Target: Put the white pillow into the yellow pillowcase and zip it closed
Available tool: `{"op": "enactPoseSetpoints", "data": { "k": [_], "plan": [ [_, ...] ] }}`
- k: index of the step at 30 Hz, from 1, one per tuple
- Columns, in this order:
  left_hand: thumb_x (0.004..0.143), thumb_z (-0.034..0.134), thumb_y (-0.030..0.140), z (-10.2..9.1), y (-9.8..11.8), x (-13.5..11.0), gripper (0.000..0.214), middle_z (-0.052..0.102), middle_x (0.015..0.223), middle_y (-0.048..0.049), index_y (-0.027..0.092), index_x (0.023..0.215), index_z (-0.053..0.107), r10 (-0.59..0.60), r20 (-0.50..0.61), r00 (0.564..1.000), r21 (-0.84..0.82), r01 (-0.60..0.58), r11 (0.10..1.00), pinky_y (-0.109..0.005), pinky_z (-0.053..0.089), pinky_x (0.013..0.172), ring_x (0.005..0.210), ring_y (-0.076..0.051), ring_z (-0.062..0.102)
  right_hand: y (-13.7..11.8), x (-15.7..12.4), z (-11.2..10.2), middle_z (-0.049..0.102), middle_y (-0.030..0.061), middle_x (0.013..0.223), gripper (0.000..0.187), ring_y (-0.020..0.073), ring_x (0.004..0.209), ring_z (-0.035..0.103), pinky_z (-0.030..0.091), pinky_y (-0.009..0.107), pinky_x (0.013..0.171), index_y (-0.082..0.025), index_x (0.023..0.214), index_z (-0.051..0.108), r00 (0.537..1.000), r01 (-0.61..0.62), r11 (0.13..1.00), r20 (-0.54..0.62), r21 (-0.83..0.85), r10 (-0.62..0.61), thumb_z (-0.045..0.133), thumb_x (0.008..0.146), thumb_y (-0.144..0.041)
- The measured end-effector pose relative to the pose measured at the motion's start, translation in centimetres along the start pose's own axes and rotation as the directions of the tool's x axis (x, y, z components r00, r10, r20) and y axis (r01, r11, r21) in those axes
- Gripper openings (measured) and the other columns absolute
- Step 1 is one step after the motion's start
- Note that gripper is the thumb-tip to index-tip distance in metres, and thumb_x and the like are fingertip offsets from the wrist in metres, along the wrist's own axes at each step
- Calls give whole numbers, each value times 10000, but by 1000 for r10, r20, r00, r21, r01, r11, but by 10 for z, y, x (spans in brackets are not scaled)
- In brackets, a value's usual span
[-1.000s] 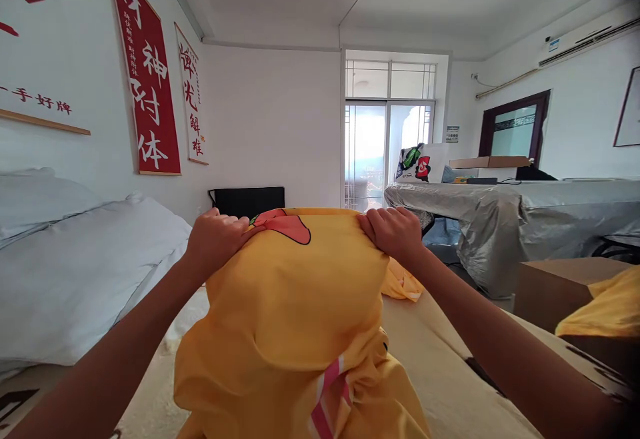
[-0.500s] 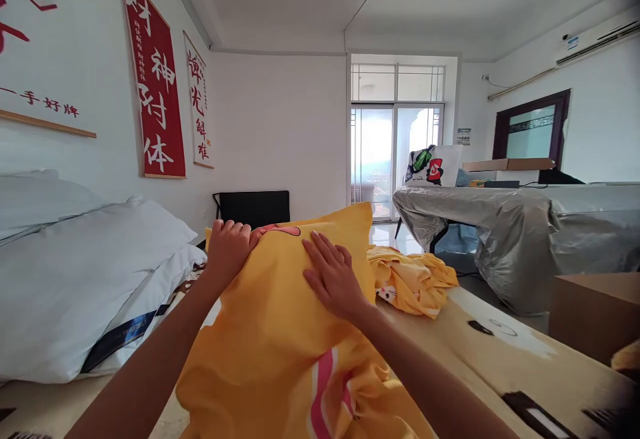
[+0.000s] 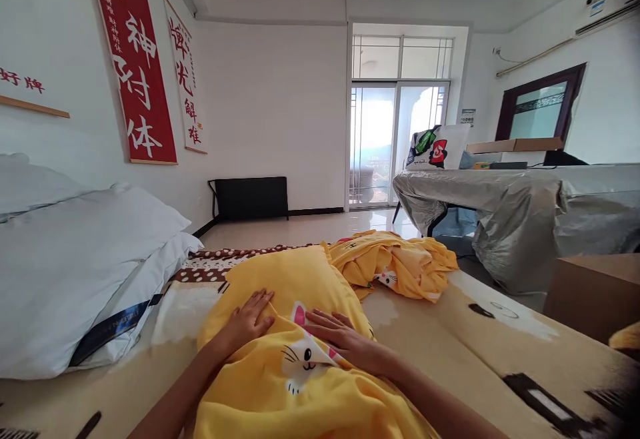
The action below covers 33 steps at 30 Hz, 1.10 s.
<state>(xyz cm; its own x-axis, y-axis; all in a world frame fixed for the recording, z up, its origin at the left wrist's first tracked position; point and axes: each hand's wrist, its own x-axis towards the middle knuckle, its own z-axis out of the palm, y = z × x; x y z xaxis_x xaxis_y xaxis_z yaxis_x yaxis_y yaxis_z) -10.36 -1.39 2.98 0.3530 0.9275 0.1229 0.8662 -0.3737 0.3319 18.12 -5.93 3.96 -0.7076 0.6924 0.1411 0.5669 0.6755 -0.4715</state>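
On the beige patterned bed (image 3: pixel 480 352), yellow cat-print pillowcase (image 3: pixel 295 276) in front of the person, left hand (image 3: pixel 250 319) and right hand (image 3: pixel 337 334) flat on it, fingers extended, grasping nothing; crumpled yellow fabric (image 3: pixel 405 262) just beyond, white pillows (image 3: pixel 100 246) to the left

The pillow (image 3: pixel 295 276) is yellow, printed with a white, pink-eared animal (image 3: pixel 304 359). The cloth (image 3: pixel 410 256) beyond is yellow-orange, its creased print perhaps another white face (image 3: pixel 386 278). The bedspread (image 3: pixel 415 352) is beige, its brown border (image 3: pixel 200 271) dotted white. The red wall scroll (image 3: pixel 136 69) is lettered white.
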Motion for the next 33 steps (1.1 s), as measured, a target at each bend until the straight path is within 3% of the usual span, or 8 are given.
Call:
{"op": "enactPoseSetpoints", "data": {
  "k": [5, 9, 15, 19, 23, 27, 29, 33],
  "plan": [
    [846, 262, 612, -17, -36, -55, 771, 363, 1456, -168, 81, 1393, 373, -260, 37, 965, -159, 263, 952, -399, 245, 1122, 1344, -262, 352, 33, -50, 13, 380, 122, 1452, 748, 280, 1339, 346, 258, 478, 1097, -209, 1423, 387, 904, -355, 917, -182, 182, 386, 300, 851, -684],
    [787, 301, 681, -32, -50, -98, 695, 613, 1206, -140, 170, 1176, 566, -408, 207, 889, -258, 452, 854, -440, 519, 808, 1047, -309, 610, 36, -84, 11, 658, 106, 1128, 594, 261, 1021, 620, 480, 441, 890, -193, 1203, 605, 887, -408, 892, -148, 194, 438, 335, 873, -606],
    [866, 280, 589, -51, 8, -158, 505, 676, 1006, -69, 233, 959, 626, -111, -352, 929, -253, 20, 967, -336, 507, 830, 945, -245, 625, -66, -117, -29, 690, 78, 1031, 404, 225, 887, 656, 528, 397, 782, -257, 1044, 663, 809, -333, 942, -528, -47, 259, 353, 910, -479],
    [855, 412, 402, -15, 58, -199, 431, 635, 1189, -68, 337, 1263, 536, 277, -175, 945, 144, -253, 957, -365, 517, 869, 1054, -268, 608, -110, -138, -1, 636, 38, 1188, 655, 292, 1013, 636, 547, 447, 804, -472, 1376, 381, 927, -138, 963, -374, -232, 43, 589, 759, -539],
    [744, 484, 198, 0, 82, -217, 552, 590, 1249, -127, 236, 1293, 529, 171, 36, 985, 357, -172, 918, -413, 482, 933, 1131, -302, 564, -103, -146, 36, 607, 41, 1236, 895, 270, 966, 659, 569, 409, 732, -380, 1489, 91, 933, -59, 912, -348, -406, -94, 570, 742, -267],
    [700, 432, 98, -32, 91, -217, 502, 614, 1151, -105, 207, 1175, 554, -56, 12, 998, 330, 49, 943, -382, 501, 831, 1032, -255, 601, -86, -142, 21, 720, 25, 781, 465, 200, 623, 668, 409, 312, 469, -283, 1017, 658, 929, -245, 809, -369, -534, 38, 455, 673, -46],
    [725, 383, 69, -54, 95, -213, 413, 637, 1052, -102, 194, 1070, 573, -89, 18, 996, 395, 75, 916, -385, 506, 739, 947, -267, 630, -87, -139, -2, 674, 20, 632, 231, 178, 544, 629, 296, 278, 442, -228, 717, 639, 920, -357, 730, -355, -583, 167, 478, 698, -63],
    [803, 273, 43, -101, 102, -195, 382, 638, 984, -129, 151, 1021, 567, -28, -162, 986, 601, 122, 790, -355, 468, 615, 812, -277, 651, -108, -128, -54, 657, 57, 673, 184, 178, 588, 610, 229, 265, 488, -180, 735, 628, 847, -509, 548, -499, -664, 182, 466, 815, -145]
  ]
}}
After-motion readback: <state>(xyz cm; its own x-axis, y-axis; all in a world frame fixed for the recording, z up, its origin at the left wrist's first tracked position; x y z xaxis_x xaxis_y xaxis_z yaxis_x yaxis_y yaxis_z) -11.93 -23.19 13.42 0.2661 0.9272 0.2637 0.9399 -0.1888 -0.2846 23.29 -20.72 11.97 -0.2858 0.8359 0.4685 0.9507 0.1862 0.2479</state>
